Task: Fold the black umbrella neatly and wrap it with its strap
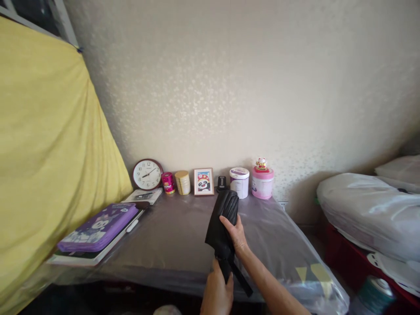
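A folded black umbrella (222,218) is held above the plastic-covered table (170,236), its top pointing away from me. My left hand (217,292) is closed round the handle at the near end. My right hand (235,234) wraps its fingers over the folded canopy on the right side. A black strap hangs from the handle toward the lower right.
Along the wall stand a round clock (147,174), a red tin (168,182), a yellow tin (183,182), a panda picture (204,181), a white tub (239,181) and a pink tub (262,182). A purple case (98,227) lies at the left. White bags (367,210) sit at the right.
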Available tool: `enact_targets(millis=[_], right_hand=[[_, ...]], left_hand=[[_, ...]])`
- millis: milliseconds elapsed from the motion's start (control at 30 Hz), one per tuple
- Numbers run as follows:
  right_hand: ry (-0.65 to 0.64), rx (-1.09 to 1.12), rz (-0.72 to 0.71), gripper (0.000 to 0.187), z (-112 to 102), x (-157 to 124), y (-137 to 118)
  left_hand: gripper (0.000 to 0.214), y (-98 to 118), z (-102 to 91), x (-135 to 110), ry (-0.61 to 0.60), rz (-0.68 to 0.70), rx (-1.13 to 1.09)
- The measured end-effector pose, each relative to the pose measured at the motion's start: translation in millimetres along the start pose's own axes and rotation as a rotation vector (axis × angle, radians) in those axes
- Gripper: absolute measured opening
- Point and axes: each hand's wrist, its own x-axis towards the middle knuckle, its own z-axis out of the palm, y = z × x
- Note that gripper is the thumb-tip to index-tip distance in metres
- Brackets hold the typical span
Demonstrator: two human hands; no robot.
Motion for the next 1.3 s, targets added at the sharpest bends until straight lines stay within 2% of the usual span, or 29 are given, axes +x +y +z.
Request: enact_targets(millis=[100,133,200,267,333,367,500,700,900,1000,1067,1133,1200,1300], right_hand=[[-0.005,0.092,0.061,0.058,-3,2,0],[-0.02,0.12,0.09,0.057,-4,2,-2],[-0.066,0.164,0.14,0.054,-5,1,-7],[-0.131,0.194,0.176,0.052,-7,-2,-12],[-0.187,0.198,0.21,0.052,-7,-4,-14],[-0.209,0.193,0.223,0.053,-7,-5,-15],[-0.221,0.169,0.224,0.056,-9,-3,-9],[-0.114,0.092,0.122,0.055,-7,2,-1],[-0.026,0.015,0.057,0.054,0,-5,-7],[-0.001,-0.001,0.046,0.051,2,-5,-5],[0.004,0.02,0.059,0.05,2,-5,-5],[0.0,0.051,0.085,0.049,2,-5,-6],[-0.026,0.087,0.129,0.049,0,-6,-9],[-0.096,0.134,0.204,0.049,-3,-7,-14]], left_hand=[[0.053,12,-4.1,-5,-0.018,0.088,0.108],[0.048,16,-4.2,-7,-0.079,0.079,0.092],[0.042,26,-3.5,-11,-0.258,0.021,-0.089],[0.043,32,-2.1,-15,-0.437,-0.08,-0.382],[0.043,34,-0.5,-18,-0.54,-0.155,-0.585],[0.042,34,0.4,-19,-0.551,-0.163,-0.614],[0.036,27,4.4,-19,-0.421,-0.104,-0.394],[0.035,19,11.9,-13,-0.136,-0.019,-0.044],[0.043,9,8.3,-5,0.024,0.015,0.155],[0.036,6,0.9,-1,0.144,0.12,0.227],[0.033,8,-3.4,0,0.172,0.178,0.224],[0.035,15,-5.9,-3,0.086,0.142,0.198],[0.033,24,-7.2,-9,-0.095,0.075,0.119],[0.034,34,-8.0,-18,-0.388,-0.033,-0.22]])
